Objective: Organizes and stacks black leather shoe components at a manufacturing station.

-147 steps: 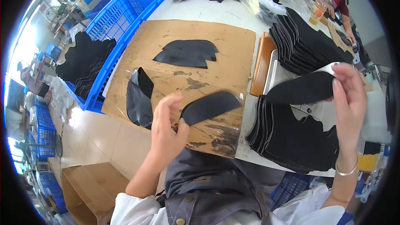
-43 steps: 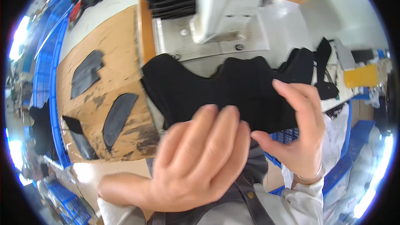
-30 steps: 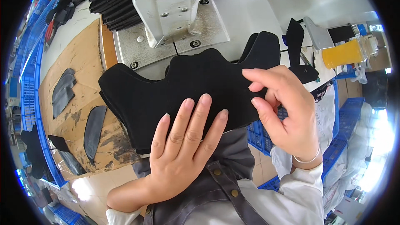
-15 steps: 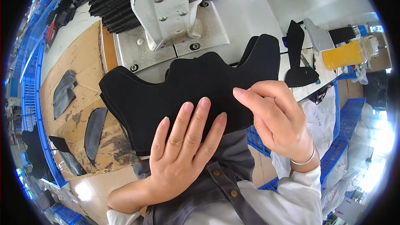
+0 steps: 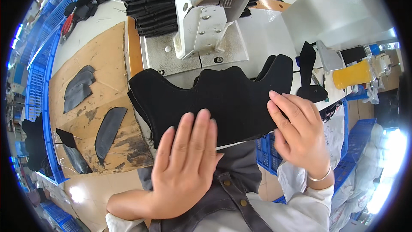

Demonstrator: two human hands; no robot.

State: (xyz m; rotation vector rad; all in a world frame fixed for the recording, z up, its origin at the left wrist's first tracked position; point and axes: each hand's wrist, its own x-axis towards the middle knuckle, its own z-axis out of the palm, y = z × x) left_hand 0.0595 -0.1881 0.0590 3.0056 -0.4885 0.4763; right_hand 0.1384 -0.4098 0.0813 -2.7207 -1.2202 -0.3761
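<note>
Though it lies flat, the layered black fabric [image 5: 240, 107] is wavy-edged.

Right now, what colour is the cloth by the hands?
The cloth is plain black, clearest in the head view.

a pale, glossy tiled floor [image 5: 96, 187] catches a bright light patch [image 5: 77, 194] below the white worktable [image 5: 98, 22].

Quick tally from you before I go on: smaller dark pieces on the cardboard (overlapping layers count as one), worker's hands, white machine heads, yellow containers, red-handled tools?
Smaller dark pieces on the cardboard: 3
Hands, left hand and right hand: 2
White machine head: 1
Yellow container: 1
Red-handled tool: 1
Total: 8
</note>
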